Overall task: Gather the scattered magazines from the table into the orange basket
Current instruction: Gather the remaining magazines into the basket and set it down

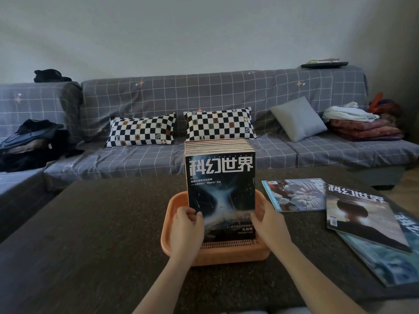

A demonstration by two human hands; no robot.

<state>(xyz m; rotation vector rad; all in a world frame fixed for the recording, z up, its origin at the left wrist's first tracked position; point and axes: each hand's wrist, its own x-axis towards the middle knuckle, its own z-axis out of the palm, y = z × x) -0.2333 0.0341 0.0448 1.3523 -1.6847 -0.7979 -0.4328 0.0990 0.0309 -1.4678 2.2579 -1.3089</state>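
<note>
Magazines [220, 191] upright (dark glossy cover)

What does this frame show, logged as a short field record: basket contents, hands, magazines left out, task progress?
basket: orange basket on the dark table
contents: stack of magazines standing upright in it
left hand: left hand grips the stack's lower left edge
right hand: right hand holds the stack's lower right edge
left out: three magazines flat on the table at right: shell-cover magazine, silhouette-cover magazine, blue magazine partly under it
progress: unfinished
</note>
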